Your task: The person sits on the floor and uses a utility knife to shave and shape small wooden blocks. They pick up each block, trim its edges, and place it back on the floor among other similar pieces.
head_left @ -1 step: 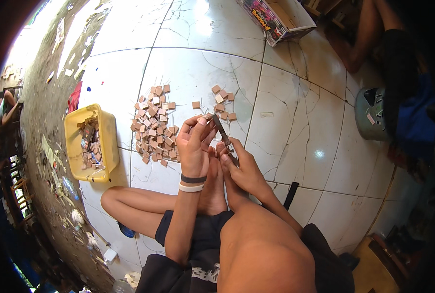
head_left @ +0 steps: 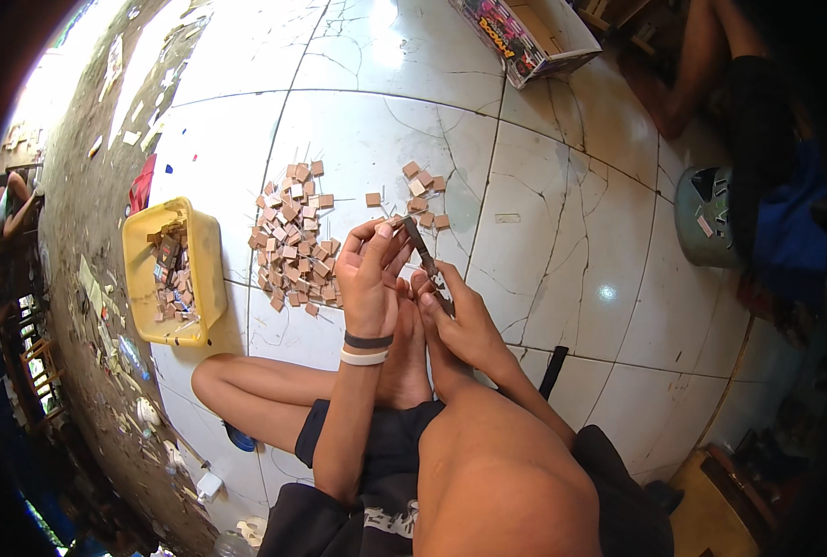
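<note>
Over my crossed feet, my right hand (head_left: 469, 323) grips a dark, slender tool (head_left: 419, 243); its exact kind I cannot make out. The tool slants up toward the fingertips of my left hand (head_left: 367, 278), where thumb and forefinger pinch a small brown piece (head_left: 396, 222) against or close to the tool's tip. That piece is mostly covered by the fingers. Just beyond my left hand lies a heap of small brown square blocks (head_left: 293, 237), several with thin pale pins sticking out. A smaller group of similar blocks (head_left: 420, 187) rests past my fingertips.
A yellow plastic tub (head_left: 211, 269) holding brown pieces stands at left, beside littered bare ground (head_left: 107, 241). An open printed cardboard box (head_left: 525, 58) is at the far side. On the right are a green bucket (head_left: 696, 227) and another person's bent leg (head_left: 683, 84). Cracked white tiles (head_left: 580, 241) form the floor.
</note>
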Motion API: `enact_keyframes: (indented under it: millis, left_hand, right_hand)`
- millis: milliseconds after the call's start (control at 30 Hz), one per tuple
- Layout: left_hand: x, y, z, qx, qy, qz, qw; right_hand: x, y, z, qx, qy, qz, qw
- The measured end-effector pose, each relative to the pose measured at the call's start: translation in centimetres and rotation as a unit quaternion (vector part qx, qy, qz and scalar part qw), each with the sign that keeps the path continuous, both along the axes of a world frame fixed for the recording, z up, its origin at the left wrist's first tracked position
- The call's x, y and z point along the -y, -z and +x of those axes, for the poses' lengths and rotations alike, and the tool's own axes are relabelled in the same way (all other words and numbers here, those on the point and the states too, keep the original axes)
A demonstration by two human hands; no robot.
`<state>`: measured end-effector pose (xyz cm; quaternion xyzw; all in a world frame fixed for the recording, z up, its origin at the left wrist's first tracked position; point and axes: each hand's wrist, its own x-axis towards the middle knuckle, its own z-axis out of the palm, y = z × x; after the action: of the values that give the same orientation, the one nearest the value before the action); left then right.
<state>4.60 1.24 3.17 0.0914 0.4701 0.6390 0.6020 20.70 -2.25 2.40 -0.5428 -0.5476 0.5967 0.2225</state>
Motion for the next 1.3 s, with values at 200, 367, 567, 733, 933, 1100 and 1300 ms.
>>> enact_keyframes:
  millis: [200, 367, 567, 733, 933, 1100, 1300]
  left_hand:
    - [-0.2, -0.1, 0.3, -0.008, -0.013, -0.003, 1.000]
    - [-0.2, -0.2, 0.3, -0.010, -0.011, -0.006, 1.000]
    - [-0.2, -0.1, 0.4, -0.008, -0.009, 0.003, 1.000]
    - [0.0, 0.3, 0.5, 0.004, -0.011, 0.017, 1.000]
    - [-0.1, 1.6, 0.5, -0.087, -0.012, 0.050, 0.995]
    - [-0.1, 1.9, 0.1, -0.175, -0.036, 0.103, 0.978]
    - [0.0, 2.6, -1.0, -0.178, -0.041, 0.142, 0.973]
  right_hand:
    - [-0.3, -0.6, -0.2, 0.000, 0.001, -0.009, 1.000]
    - [-0.4, -0.8, -0.4, -0.006, 0.010, 0.008, 1.000]
    - [-0.3, -0.6, -0.6, -0.004, 0.014, 0.015, 1.000]
    - [-0.3, -0.4, -0.6, -0.011, 0.018, 0.013, 1.000]
    - [-0.7, -0.6, -0.2, -0.027, -0.035, 0.037, 0.998]
    - [-0.6, -1.1, -0.4, -0.045, -0.033, -0.011, 0.998]
    - [-0.2, -0.7, -0.5, 0.043, -0.089, 0.025, 0.995]
